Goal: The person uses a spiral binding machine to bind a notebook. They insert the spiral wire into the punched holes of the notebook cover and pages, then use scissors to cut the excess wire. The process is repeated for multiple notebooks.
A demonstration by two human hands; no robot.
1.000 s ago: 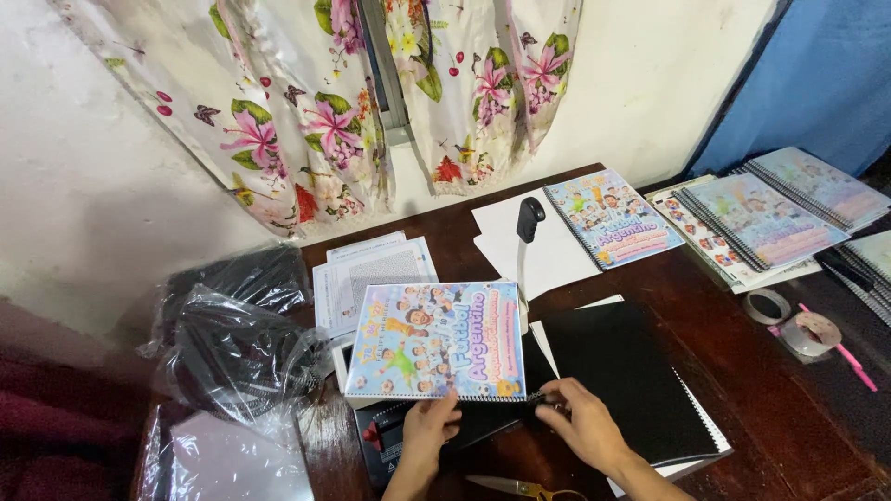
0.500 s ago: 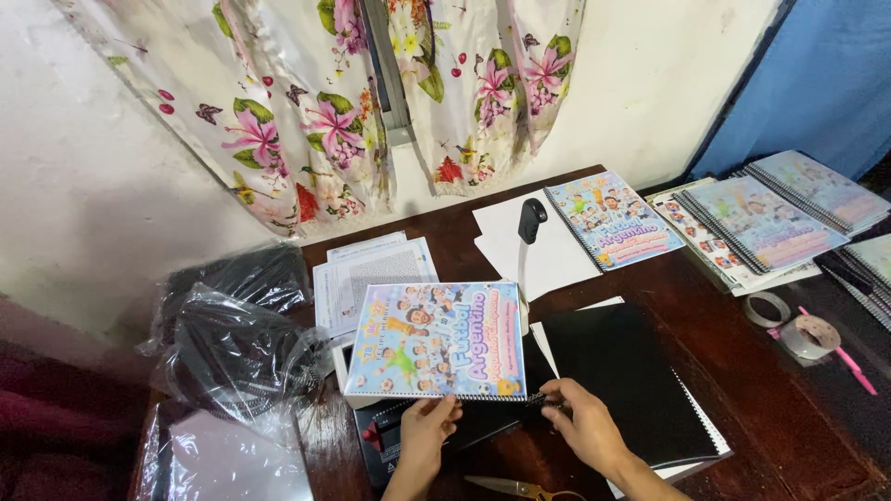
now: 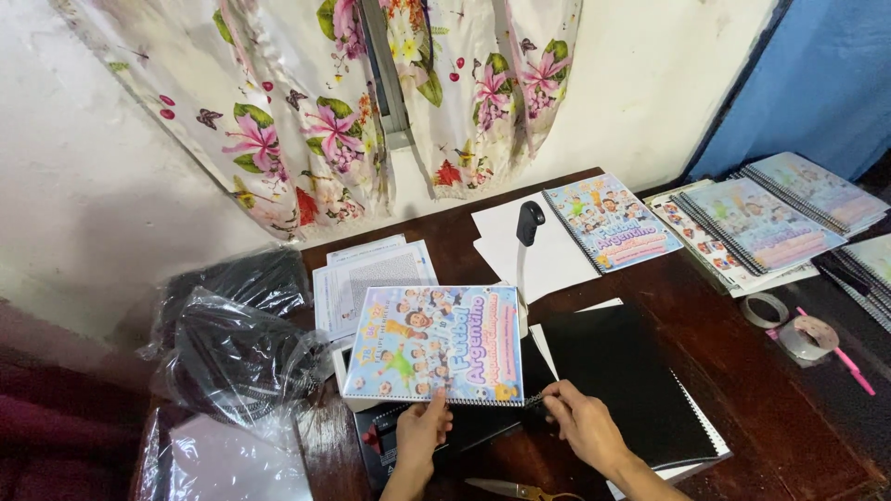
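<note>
On the dark wooden bench [image 3: 742,390], the left hand [image 3: 422,431] pinches the bottom edge of a glossy, colourful spiral-bound booklet [image 3: 432,345]. The right hand [image 3: 580,422], fingers curled, grips its wire spiral's end beside a matte black cover sheet [image 3: 622,380]. Metal scissors [image 3: 520,490] lie just below.

clear plastic bags [image 3: 232,357] of black items, table's left edge

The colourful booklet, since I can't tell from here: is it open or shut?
Shut: the booklet shows its whole front cover, left hand at its lower edge.
</note>
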